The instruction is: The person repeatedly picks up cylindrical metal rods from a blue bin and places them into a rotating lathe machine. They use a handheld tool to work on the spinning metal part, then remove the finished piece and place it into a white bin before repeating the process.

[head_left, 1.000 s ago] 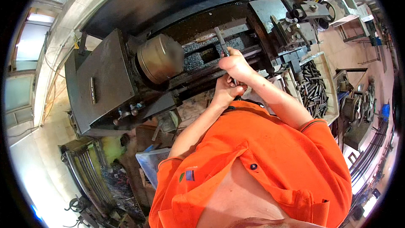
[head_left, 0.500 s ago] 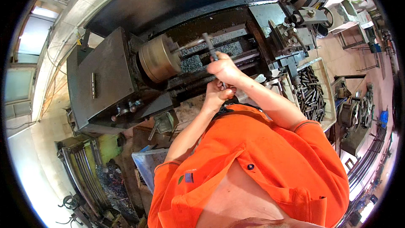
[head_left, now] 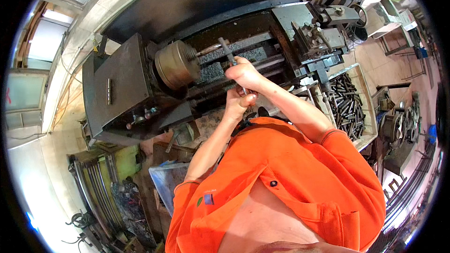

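My right hand [head_left: 244, 75] is closed round a grey metal rod-like tool [head_left: 225, 47] whose upper end points up and left over the lathe bed. Just below it, my left hand [head_left: 240, 102] is closed at the tool's lower end; the fingers partly hide it. The tool's exact kind is unclear. To its left is the lathe chuck [head_left: 174, 65], brassy grey, its front face somewhat blurred. A shiny round bar [head_left: 209, 50] sticks out of the chuck toward the tool's upper end. Whether they touch cannot be made out.
At the left stands the dark lathe headstock [head_left: 116, 86] with small levers. The tool post [head_left: 313, 37] and carriage are at the right. Dark chips [head_left: 213, 71] lie in the bed. A tray [head_left: 368, 82] of several dark metal pieces sits right of my right arm.
The view has turned slightly. Both hands and the tool sit a little further left, with its upper end slightly closer to the chuck. The chuck's front looks less smeared.
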The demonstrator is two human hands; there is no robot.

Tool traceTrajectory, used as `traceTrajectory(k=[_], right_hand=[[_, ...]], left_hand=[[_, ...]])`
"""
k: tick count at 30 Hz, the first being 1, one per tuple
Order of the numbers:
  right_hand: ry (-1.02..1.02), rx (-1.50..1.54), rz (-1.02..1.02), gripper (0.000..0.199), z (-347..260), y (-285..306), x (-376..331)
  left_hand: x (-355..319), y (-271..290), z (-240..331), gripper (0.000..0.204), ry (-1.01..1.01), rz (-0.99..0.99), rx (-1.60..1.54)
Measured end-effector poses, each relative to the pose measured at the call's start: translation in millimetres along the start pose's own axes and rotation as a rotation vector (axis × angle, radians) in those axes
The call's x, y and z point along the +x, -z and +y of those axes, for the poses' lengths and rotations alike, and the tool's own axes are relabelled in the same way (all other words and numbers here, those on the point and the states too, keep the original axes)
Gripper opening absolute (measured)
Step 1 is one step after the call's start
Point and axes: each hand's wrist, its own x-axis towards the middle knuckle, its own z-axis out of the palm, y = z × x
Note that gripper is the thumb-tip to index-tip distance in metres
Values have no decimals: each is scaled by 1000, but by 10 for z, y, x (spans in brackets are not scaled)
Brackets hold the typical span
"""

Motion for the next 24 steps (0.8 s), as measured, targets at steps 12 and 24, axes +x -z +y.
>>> traceTrajectory(k=[12,24], right_hand=[[67,2,-35,17,52,7,27],[35,77,-42,21,73,-34,33]], left_hand=[[-16,11,-21,31,-23,21,-48],[-23,8,-8,37,-83,48,-3]])
